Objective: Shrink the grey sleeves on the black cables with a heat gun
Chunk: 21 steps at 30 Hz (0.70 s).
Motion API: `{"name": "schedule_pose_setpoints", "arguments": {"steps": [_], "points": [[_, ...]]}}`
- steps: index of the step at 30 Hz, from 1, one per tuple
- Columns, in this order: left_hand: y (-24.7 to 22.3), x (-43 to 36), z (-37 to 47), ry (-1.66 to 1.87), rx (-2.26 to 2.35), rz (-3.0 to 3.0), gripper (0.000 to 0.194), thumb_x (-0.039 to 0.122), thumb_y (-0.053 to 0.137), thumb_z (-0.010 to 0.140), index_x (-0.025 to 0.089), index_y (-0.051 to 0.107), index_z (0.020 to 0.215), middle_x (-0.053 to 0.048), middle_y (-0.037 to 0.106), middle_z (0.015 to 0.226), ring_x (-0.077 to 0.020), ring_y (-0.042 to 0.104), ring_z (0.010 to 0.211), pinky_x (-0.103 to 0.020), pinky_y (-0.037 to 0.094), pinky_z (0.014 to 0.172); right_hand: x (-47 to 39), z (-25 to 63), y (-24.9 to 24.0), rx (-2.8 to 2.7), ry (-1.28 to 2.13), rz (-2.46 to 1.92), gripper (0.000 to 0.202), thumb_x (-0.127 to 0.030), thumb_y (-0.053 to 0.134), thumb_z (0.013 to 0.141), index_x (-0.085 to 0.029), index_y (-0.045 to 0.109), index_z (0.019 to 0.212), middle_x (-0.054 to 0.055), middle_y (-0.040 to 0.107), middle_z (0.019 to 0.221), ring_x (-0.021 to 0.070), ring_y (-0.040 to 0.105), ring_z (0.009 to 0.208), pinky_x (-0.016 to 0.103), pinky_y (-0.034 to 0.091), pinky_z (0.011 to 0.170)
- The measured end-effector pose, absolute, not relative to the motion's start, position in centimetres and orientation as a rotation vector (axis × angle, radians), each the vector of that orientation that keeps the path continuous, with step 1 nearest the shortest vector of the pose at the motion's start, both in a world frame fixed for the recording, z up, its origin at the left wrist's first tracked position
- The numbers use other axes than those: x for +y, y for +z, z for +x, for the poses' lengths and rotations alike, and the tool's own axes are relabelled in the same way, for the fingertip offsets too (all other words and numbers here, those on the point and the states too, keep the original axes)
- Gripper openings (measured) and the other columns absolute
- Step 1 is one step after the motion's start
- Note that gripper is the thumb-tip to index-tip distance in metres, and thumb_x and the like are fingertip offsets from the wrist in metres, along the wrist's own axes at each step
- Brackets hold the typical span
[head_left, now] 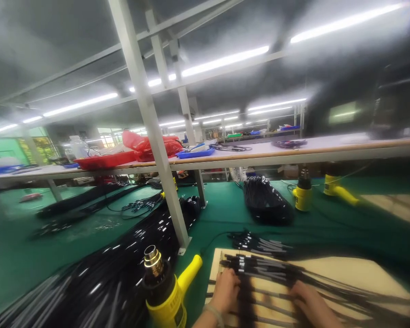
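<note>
Left grip [226, 288], fingers curled, is nearer the left ends of the cables [261, 266], which run lengthwise rightward past the right grip [308, 298]; neither's closure or hold can be told.

- Yellow heat gun [167, 298], bottom centre-left: blocks the way left of the hands [226, 290].
- Slanted post [149, 118], upper left to centre: an obstacle.
- Green desk [222, 205], centre: open gap between post and black bundle [268, 202].
- Shelf [259, 157], mid-frame: limits height.
</note>
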<state>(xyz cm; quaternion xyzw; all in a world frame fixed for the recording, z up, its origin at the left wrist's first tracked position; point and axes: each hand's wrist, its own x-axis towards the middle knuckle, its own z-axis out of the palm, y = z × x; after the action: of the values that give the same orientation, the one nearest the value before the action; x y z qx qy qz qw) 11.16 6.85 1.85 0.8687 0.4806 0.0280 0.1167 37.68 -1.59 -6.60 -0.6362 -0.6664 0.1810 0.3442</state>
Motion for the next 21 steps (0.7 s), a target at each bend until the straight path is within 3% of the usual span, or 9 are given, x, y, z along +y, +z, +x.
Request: {"name": "schedule_pose_setpoints", "arguments": {"steps": [5,21], "points": [[1.63,7.37,11.08,0.106,1.369,2.537,0.017,0.01,0.046,0.066,0.019,0.06,0.062,-0.002,0.058,0.084,-0.0176,0.048,0.088,-0.029,0.034,0.075,-1.5,37.76,-6.91,-1.719,0.488,-1.686,0.019,-0.016,0.043,0.066,-0.023,0.06,0.073,0.004,0.064,0.087,0.0218,0.057,0.088,0.03,0.043,0.079],[1.54,7.31,11.22,0.128,1.418,2.433,0.02,0.009,0.047,0.066,0.018,0.063,0.075,-0.004,0.057,0.089,-0.0184,0.048,0.089,-0.028,0.035,0.077,-1.7,37.5,-6.34,-1.727,0.436,-1.677,0.012,-0.012,0.043,0.066,-0.022,0.049,0.063,0.001,0.057,0.071,0.0173,0.055,0.069,0.026,0.041,0.066]]}}
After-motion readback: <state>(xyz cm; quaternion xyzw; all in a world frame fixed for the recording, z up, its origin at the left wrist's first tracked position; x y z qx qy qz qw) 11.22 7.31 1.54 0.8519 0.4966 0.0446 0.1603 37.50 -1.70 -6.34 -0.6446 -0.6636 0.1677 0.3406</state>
